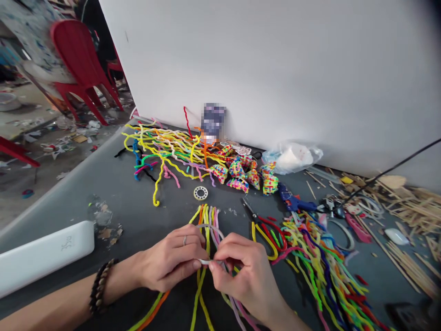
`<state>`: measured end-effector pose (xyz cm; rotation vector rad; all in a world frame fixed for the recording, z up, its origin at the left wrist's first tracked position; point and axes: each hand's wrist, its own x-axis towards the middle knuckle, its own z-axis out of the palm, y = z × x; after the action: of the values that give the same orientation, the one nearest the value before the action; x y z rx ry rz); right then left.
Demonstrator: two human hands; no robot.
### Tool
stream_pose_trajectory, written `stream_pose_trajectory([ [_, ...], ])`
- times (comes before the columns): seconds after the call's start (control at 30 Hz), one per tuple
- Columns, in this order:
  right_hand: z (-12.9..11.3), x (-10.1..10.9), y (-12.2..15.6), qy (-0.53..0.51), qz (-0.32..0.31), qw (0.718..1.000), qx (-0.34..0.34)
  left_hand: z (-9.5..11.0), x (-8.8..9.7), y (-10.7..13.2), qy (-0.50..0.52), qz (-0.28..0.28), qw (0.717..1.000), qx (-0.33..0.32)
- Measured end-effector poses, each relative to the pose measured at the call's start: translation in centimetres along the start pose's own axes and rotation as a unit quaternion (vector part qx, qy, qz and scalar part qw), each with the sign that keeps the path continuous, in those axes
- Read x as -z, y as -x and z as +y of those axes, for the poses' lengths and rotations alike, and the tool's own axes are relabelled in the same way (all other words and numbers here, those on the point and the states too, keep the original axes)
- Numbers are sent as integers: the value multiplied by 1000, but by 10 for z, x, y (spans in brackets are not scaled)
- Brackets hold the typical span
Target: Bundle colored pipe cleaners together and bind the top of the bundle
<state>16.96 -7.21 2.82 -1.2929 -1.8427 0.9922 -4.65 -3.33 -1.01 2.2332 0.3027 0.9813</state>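
My left hand (182, 255), with a ring and a beaded bracelet, pinches one end of a short white strand (205, 261). Opposite it, the fingertips of my right hand (241, 266) pinch the same strand, which looks like a pipe cleaner. A pale strand arches above, between the two hands; whether it joins the white one I cannot tell. Under both hands lies a row of pipe cleaners (206, 214) in yellow, orange, pink and lilac, running toward me. Just beyond them is a small round ring with holes (200, 193). Yellow-handled scissors (255, 220) lie right of my right hand.
A pile of pipe cleaners (172, 142) lies at the back, beside multicoloured bundles (237, 169). To the right are a blue glue gun (296, 200), another pipe cleaner heap (324, 276) and wooden sticks (409, 207). A white power bank (48, 253) sits left. A red chair (77, 55) stands beyond.
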Motion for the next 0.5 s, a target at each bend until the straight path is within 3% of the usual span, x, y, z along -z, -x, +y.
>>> stream_pose_trajectory([
  [0.1,4,-1,0,-8,3,1000,2,0,0,-1,-1,-10,1000,-13],
  [0.2,5,0,2,9,45,998,43,-2,-2,-1,-10,24,1000,-6],
  [0.3,5,-2,7,78,141,977,143,-5,-6,2,-38,72,997,8],
  [0.37,5,-7,13,125,166,958,197,-7,-8,5,-56,91,994,10],
  [0.5,6,-17,21,167,184,946,209,-8,-11,8,-68,94,993,9],
])
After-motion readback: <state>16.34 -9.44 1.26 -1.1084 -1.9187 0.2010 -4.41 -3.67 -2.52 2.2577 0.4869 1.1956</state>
